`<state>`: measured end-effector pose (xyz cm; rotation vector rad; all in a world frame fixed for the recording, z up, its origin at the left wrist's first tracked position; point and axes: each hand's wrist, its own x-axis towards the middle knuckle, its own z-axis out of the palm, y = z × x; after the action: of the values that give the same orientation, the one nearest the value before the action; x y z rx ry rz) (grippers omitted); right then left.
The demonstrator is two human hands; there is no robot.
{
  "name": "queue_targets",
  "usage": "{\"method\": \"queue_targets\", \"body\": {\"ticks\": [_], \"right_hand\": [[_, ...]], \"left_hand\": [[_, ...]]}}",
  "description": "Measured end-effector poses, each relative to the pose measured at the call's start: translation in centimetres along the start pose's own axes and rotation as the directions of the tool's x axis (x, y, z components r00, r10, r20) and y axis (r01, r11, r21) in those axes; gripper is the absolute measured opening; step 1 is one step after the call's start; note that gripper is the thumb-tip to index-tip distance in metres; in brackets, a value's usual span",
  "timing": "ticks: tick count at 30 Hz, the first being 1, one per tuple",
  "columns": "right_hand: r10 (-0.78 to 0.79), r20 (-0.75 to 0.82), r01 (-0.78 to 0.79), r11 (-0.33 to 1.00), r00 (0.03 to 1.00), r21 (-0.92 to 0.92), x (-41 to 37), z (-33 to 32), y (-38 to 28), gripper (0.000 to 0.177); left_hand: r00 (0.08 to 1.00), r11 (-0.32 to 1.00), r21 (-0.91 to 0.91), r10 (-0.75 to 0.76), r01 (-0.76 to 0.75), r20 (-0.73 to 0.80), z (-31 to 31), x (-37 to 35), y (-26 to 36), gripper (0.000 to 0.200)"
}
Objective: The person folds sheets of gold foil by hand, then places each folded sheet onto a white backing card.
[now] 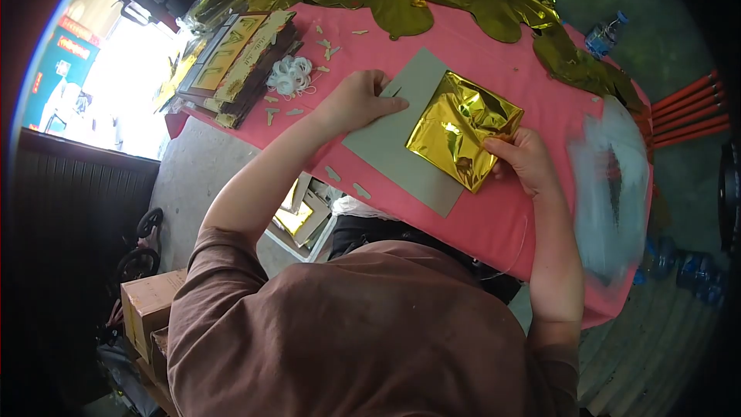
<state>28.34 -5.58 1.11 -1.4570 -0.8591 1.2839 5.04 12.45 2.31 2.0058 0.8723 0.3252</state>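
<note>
Glossy crinkled gold foil packet (463, 139), matt grey card sheet (401, 139), pink cloth tablecloth (494, 216)

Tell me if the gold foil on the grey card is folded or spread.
Folded: the gold foil forms a compact creased square on the grey card.

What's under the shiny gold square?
A flat grey card lies under the gold foil square, on the pink tablecloth. The right hand pinches the foil's edge. Whatever is beneath the foil's middle is covered.
</note>
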Motion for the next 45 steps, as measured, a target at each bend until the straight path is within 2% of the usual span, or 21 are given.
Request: {"method": "queue_targets", "body": {"ticks": [2, 3, 5, 8, 17, 21, 26, 33, 35, 36, 38, 41, 42, 44, 45], "right_hand": [[0.040, -0.055, -0.044, 0.996, 0.998, -0.077, -0.1, 0.3, -0.3, 0.011], [0.042, -0.054, -0.046, 0.996, 0.998, -0.077, 0.0, 0.5, -0.2, 0.011], [0.022, -0.066, -0.032, 0.987, 0.998, -0.157, 0.1, 0.8, 0.0, 0.012], [0.013, -0.060, -0.026, 0.976, 0.998, -0.216, 0.2, 1.6, -0.3, 0.013], [0.019, -0.074, -0.040, 0.954, 0.997, -0.296, 0.2, 2.2, -0.4, 0.013], [0.025, -0.080, -0.048, 0.951, 0.997, -0.305, 0.0, 2.4, -0.6, 0.013], [0.043, -0.091, -0.070, 0.947, 0.995, -0.313, -0.1, 2.4, -0.7, 0.013], [0.016, -0.080, -0.041, 0.948, 0.997, -0.316, 0.2, 2.3, -0.3, 0.014], [0.021, -0.081, -0.044, 0.954, 0.997, -0.296, 0.3, 2.1, -0.1, 0.014], [0.021, -0.083, -0.045, 0.955, 0.996, -0.294, 0.2, 2.2, -0.1, 0.014], [0.014, -0.095, -0.043, 0.951, 0.995, -0.306, 0.1, 2.3, -0.3, 0.015], [0.017, -0.093, -0.046, 0.948, 0.996, -0.316, 0.1, 2.4, -0.4, 0.017], [0.018, -0.094, -0.046, 0.948, 0.995, -0.315, 0.0, 2.4, -0.4, 0.017], [0.010, -0.099, -0.042, 0.947, 0.995, -0.318, 0.0, 2.4, -0.4, 0.017], [0.009, -0.096, -0.039, 0.947, 0.995, -0.318, 0.1, 2.4, -0.4, 0.017]], "left_hand": [[0.992, 0.987, 0.154, 0.063, -0.046, -0.110, 0.2, -0.4, 0.2, 0.034], [0.992, 0.987, 0.153, 0.061, -0.044, -0.110, 0.5, -0.4, -0.3, 0.034], [0.886, 0.839, 0.474, 0.407, -0.266, -0.224, 1.1, -0.4, -1.2, 0.028], [0.892, 0.800, 0.568, 0.384, -0.193, -0.238, 1.7, -0.7, -1.1, 0.023], [0.891, 0.752, 0.640, 0.389, -0.160, -0.234, 2.1, -0.2, -1.0, 0.020], [0.913, 0.784, 0.613, 0.315, -0.096, -0.260, 2.4, -0.2, -0.8, 0.018], [0.919, 0.829, 0.527, 0.337, -0.187, -0.206, 1.8, -0.4, -1.3, 0.019], [0.928, 0.855, 0.472, 0.329, -0.214, -0.175, 2.2, -1.4, -0.2, 0.019], [0.983, 0.936, 0.329, 0.164, -0.127, -0.087, 1.5, -1.8, 0.3, 0.019], [0.983, 0.935, 0.330, 0.165, -0.129, -0.084, 1.3, -2.0, 0.4, 0.019], [0.985, 0.985, 0.020, 0.171, -0.172, 0.017, 0.8, -2.7, 0.4, 0.018], [0.993, 0.993, -0.035, 0.109, -0.110, -0.045, -1.3, -3.3, -0.1, 0.018], [0.993, 0.993, -0.034, 0.108, -0.110, -0.043, -2.3, -3.8, 0.1, 0.018], [0.987, 0.981, 0.179, -0.043, 0.070, -0.154, -4.6, -4.9, 0.8, 0.016], [0.987, 0.981, 0.180, -0.043, 0.072, -0.157, -5.3, -5.6, 0.4, 0.016]]}}
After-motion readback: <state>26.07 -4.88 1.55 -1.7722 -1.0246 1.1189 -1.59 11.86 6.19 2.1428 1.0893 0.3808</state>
